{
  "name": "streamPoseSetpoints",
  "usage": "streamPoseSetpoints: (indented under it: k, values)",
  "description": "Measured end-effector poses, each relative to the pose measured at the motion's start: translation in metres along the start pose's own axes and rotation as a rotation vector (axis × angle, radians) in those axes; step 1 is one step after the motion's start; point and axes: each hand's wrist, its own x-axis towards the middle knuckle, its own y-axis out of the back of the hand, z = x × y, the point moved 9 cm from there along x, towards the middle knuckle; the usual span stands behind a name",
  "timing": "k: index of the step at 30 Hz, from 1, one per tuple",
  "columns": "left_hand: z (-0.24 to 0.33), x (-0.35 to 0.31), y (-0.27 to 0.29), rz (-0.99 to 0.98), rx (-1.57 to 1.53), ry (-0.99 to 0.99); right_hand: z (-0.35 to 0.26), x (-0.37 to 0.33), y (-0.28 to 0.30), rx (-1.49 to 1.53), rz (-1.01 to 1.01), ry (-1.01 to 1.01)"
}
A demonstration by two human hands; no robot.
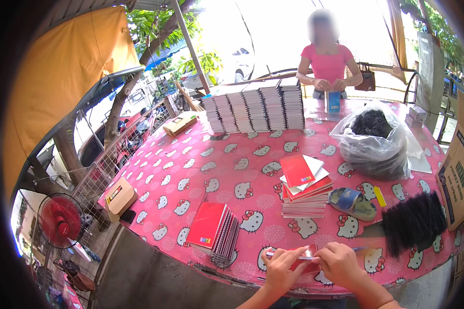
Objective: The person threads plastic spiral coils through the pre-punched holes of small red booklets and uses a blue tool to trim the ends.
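Note:
Near the table's front edge, my left hand (283,270) grips a small red notebook (300,263) from the left, thumb on top. My right hand (340,263) pinches the same notebook at its right end with fingers curled together. The notebook is tilted, and the hands cover much of it. To the left stands a stack of red spiral-bound notebooks (207,225). Beyond my hands is a pile of loose red covers and white pages (304,203). A heap of black plastic binding coils (413,221) lies to the right.
A blue-and-tan slipper-shaped thing (351,202) and a yellow strip (380,196) lie by the coils. Farther off are a plastic bag of black coils (368,147), tall notebook stacks (252,109), and a person in pink (327,59) holding a blue item. A cardboard box (460,167) stands right.

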Motion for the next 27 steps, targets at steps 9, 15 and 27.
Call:
streamPoseSetpoints:
  k: [9, 15, 27]
  values:
    - [0.002, -0.007, 0.006, 0.087, -0.072, -0.097, 0.225, 0.014, 0.034, -0.239, -0.121, -0.637]
    - [0.011, 0.0, 0.005, 0.097, -0.039, -0.176, 0.225, 0.011, 0.016, -0.463, -0.035, -0.354]
    - [0.006, 0.016, -0.006, 0.034, -0.152, -0.111, 0.094, 0.015, 0.023, 0.344, -0.191, -0.118]
